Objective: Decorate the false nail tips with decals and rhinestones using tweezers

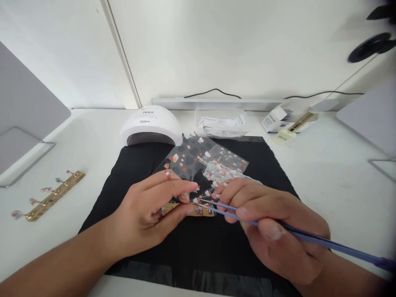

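My left hand (148,210) is closed around a wooden nail-tip stand (206,210), its thumb over the strip and index finger stretched above. The fingers hide much of the stand. A small red and white sticker (168,175) sits on the back of a left finger. My right hand (278,227) grips blue-purple tweezers (297,234). Their slim metal points are slightly apart, close to the left fingertips. Whether a sticker is between the points is too small to tell. Under and behind the hands are clear sticker sheets (182,159) with red and white cartoon figures.
A black mat (130,177) covers the middle of the white table. Behind it stand a white nail lamp (151,123) and a clear tray (221,123) of packets. A small box (274,119) and bottle (284,135) are back right. Another nail-tip stand (55,196) lies left.
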`<state>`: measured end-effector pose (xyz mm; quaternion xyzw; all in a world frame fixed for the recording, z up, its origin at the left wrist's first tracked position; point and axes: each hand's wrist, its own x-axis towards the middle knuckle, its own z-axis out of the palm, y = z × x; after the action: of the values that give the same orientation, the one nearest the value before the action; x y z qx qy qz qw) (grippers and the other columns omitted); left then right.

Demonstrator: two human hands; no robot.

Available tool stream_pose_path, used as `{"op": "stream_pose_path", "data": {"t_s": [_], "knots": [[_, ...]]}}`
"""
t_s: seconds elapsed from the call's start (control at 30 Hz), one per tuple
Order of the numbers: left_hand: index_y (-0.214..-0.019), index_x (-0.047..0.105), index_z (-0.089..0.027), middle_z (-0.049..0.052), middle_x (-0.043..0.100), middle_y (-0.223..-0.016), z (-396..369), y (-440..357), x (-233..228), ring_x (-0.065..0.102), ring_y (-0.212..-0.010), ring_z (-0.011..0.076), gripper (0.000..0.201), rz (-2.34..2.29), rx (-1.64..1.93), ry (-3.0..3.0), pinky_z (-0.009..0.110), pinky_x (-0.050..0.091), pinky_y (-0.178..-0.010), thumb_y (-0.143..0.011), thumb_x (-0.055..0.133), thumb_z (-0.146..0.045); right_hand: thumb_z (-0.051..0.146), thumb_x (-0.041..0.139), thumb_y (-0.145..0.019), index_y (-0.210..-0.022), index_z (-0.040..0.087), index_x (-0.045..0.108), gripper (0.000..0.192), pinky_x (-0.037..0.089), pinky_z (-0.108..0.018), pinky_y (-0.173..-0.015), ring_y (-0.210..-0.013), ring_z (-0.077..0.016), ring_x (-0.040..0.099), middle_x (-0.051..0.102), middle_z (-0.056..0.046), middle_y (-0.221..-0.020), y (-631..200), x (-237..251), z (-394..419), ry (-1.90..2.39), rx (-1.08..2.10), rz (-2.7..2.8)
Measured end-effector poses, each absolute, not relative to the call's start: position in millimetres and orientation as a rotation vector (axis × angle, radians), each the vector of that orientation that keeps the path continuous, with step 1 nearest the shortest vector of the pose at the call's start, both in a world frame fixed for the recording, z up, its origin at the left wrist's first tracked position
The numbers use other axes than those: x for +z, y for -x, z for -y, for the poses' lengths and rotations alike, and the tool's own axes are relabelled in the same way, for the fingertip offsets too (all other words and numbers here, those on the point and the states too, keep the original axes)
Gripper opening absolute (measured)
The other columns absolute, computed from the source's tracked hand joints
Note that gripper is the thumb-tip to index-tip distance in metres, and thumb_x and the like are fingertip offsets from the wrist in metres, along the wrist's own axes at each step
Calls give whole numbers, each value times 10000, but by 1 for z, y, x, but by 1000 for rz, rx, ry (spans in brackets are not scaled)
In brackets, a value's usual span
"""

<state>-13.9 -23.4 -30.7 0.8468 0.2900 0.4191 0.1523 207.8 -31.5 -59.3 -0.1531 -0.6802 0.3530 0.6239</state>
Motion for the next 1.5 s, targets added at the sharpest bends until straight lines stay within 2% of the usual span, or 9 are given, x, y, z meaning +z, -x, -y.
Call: {"op": "stream_pose_path", "data": {"t_s": [0.17,0.33,0.53,0.7,0.9,1.1,1.33,1.5], "knots": [[-1112,663,-120,45,727,-857,25,14,-32,672,-783,104,272,-806,1189,-2427,169,569,-746,-852,689,-42,173,554,-917,-1015,144,761,231,586,-450,-695,-687,-221,664,679,-79,-729,-209,-60,31,338,826,1559],[-1107,669,-114,42,703,-829,24,13,-33,658,-771,102,258,-818,1183,-2438,175,565,-718,-862,665,-32,147,554,-900,-1014,131,761,237,589,-430,-688,-674,-213,660,680,-81,-732,-210,-60,31,333,786,1582],[-1085,689,-145,48,703,-850,25,12,-34,656,-742,116,243,-881,1197,-2426,196,567,-661,-865,655,-48,152,579,-896,-1042,173,766,238,608,-448,-675,-679,-224,666,683,-66,-730,-209,-61,31,374,743,1600],[-1078,686,-129,52,703,-860,26,10,-33,664,-753,107,251,-893,1216,-2433,179,568,-692,-851,656,-28,142,568,-886,-1029,153,768,246,608,-455,-674,-684,-228,669,680,-77,-729,-209,-61,30,367,746,1599],[-1085,684,-159,48,741,-888,28,10,-34,692,-781,117,244,-897,1252,-2413,195,588,-733,-859,685,-67,145,563,-888,-1025,145,767,246,605,-457,-647,-685,-237,676,677,-80,-734,-210,-61,31,357,744,1598],[-1127,683,-191,24,732,-906,29,9,-40,690,-789,104,319,-857,1248,-2178,189,573,-742,-844,686,-45,123,580,-882,-1057,144,759,251,611,-474,-665,-705,-239,676,679,-81,-762,-211,-60,35,366,742,1619],[-1112,694,-189,36,705,-833,31,6,-38,671,-706,127,264,-934,1197,-2247,229,573,-648,-865,672,-97,130,583,-881,-1048,184,757,248,618,-471,-657,-687,-243,680,682,-68,-743,-212,-58,37,433,704,1655],[-1076,699,-131,58,704,-853,31,7,-36,677,-717,120,205,-973,1167,-2363,208,576,-658,-877,660,-98,87,570,-856,-1061,177,753,289,616,-465,-675,-691,-234,675,683,-71,-754,-215,-58,35,409,679,1679]]}}
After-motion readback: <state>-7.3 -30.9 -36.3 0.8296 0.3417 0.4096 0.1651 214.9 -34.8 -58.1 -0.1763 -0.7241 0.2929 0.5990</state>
